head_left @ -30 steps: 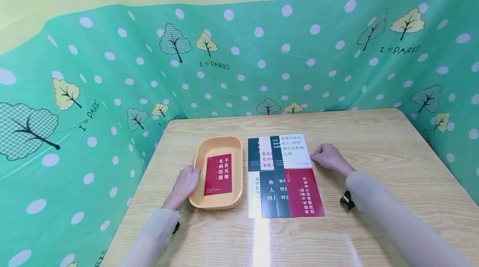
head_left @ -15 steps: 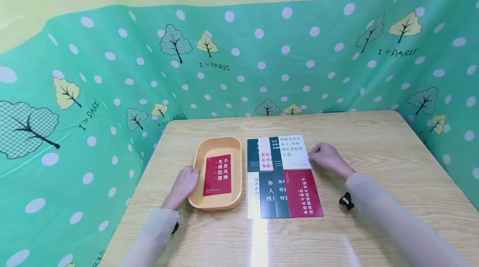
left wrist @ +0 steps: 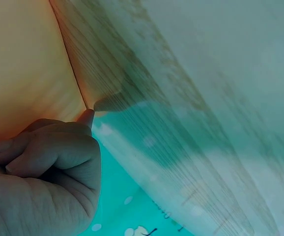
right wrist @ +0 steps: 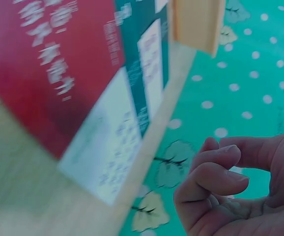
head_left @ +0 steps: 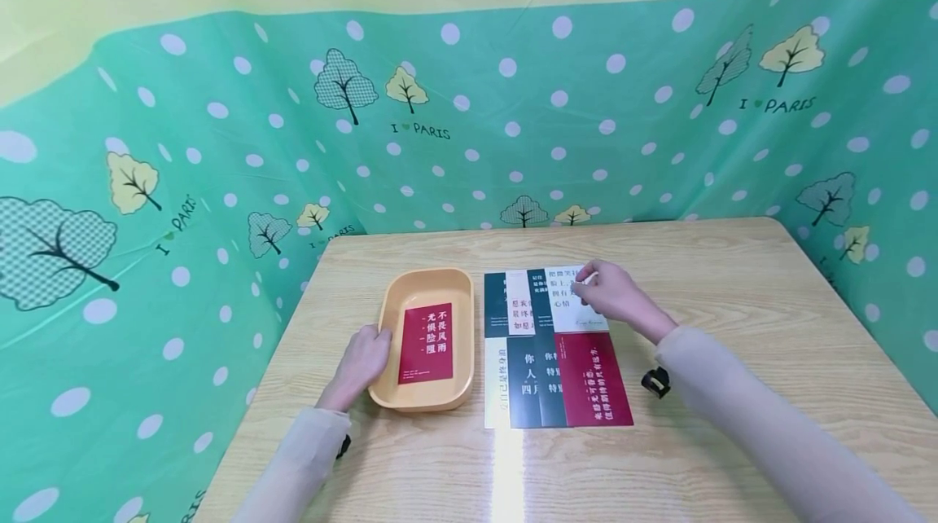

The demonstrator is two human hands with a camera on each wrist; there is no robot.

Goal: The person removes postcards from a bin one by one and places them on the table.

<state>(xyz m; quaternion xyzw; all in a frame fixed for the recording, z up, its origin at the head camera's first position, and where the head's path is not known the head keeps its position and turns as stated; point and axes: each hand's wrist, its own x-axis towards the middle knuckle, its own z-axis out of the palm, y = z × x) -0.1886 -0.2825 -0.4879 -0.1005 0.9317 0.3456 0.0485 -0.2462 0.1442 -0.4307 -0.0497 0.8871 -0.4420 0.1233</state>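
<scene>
My left hand (head_left: 363,362) grips the left rim of a pale orange plastic tray (head_left: 432,285). In the left wrist view its fingers (left wrist: 53,147) curl by the tray's outer wall. A red card (head_left: 419,356) with white characters lies flat in the tray. Over the white card (head_left: 567,318) at the upper right of the card group hovers my right hand (head_left: 619,295), its fingers loosely curled. The right wrist view shows nothing between these fingers (right wrist: 215,179). Directly below the white card is another red card (head_left: 604,401). The hand hides part of the white card's upper right.
Left of those two cards lie overlapping dark green cards (head_left: 553,409), a pinkish-white card (head_left: 516,285) and a cream card (head_left: 496,413). All are on a wooden table (head_left: 703,458). A green dotted curtain (head_left: 469,132) borders its back and sides.
My right hand has moved left from beside the white card's right edge to above that card. The left hand, tray and cards have stayed in place.
</scene>
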